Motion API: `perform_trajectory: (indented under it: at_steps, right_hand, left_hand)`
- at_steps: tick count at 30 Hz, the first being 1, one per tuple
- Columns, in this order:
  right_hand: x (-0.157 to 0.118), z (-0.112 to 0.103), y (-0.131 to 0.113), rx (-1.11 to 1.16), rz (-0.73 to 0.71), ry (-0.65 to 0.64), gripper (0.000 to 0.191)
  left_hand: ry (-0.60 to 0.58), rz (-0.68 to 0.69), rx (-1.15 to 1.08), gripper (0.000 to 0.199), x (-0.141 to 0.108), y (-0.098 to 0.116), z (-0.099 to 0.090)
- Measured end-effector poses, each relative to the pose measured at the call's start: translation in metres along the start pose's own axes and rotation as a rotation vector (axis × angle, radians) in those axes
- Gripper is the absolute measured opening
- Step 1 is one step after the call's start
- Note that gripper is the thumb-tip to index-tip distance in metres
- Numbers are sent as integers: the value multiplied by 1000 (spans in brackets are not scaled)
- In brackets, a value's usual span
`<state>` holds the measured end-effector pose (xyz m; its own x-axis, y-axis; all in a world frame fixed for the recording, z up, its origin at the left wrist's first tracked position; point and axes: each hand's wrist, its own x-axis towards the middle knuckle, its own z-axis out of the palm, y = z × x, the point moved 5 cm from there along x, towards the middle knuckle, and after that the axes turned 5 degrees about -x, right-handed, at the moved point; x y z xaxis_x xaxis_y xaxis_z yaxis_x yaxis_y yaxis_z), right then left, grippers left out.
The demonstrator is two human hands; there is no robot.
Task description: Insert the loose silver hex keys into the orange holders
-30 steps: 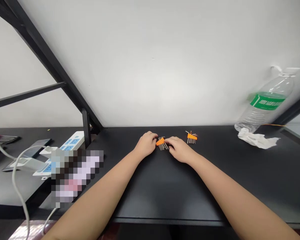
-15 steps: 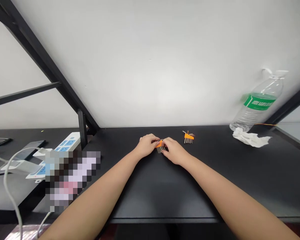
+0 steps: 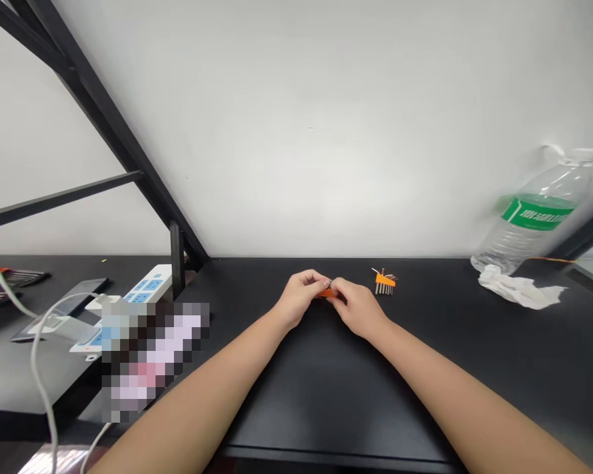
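Note:
My left hand (image 3: 299, 297) and my right hand (image 3: 360, 306) meet over the black table, fingertips closed on a small orange hex key holder (image 3: 327, 293) between them. Only a strip of the holder shows, along with a bit of grey metal at its upper edge. Fingers hide the remainder, so how its keys lie cannot be made out. Just beyond my right hand, a second orange hex key set (image 3: 385, 282) rests on the table, its metal keys sticking out on both sides.
A clear bottle with a green label (image 3: 538, 214) leans by the wall at the right, with crumpled tissue (image 3: 521, 289) before it. At the left are a power strip (image 3: 151, 283), white cables (image 3: 39, 368), a dark phone-like slab (image 3: 82, 296) and a black metal frame (image 3: 123, 141).
The view has swung slightly left. Keys that pointed toward me from the held holder no longer show; the holder appears turned, with my fingers drawn in closer around it.

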<state>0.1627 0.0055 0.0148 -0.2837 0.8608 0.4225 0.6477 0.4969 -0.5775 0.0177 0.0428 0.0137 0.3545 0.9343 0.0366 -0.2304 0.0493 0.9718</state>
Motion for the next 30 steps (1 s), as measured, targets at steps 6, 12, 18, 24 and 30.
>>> perform_trajectory:
  at_steps: [6, 12, 18, 24, 30]
  right_hand:
    - [-1, -7, -11, -214, -200, 40, 17]
    - [-6, -7, -16, -338, -360, 34, 19]
    - [-7, -9, -19, -303, -380, 39, 21]
    - [-4, -18, -13, -127, -248, 91, 16]
    - [0, -22, 10, 308, 148, 234, 23]
  left_hand:
    - [-144, -130, -342, 24, 2, 0, 6]
    - [-327, -158, -199, 25, -1, 14, 2]
    - [-329, -132, -102, 27, -1, 11, -5]
    - [-267, -80, -146, 30, 1, 7, 3]
    - [-61, 56, 60, 38, 1, -4, 13]
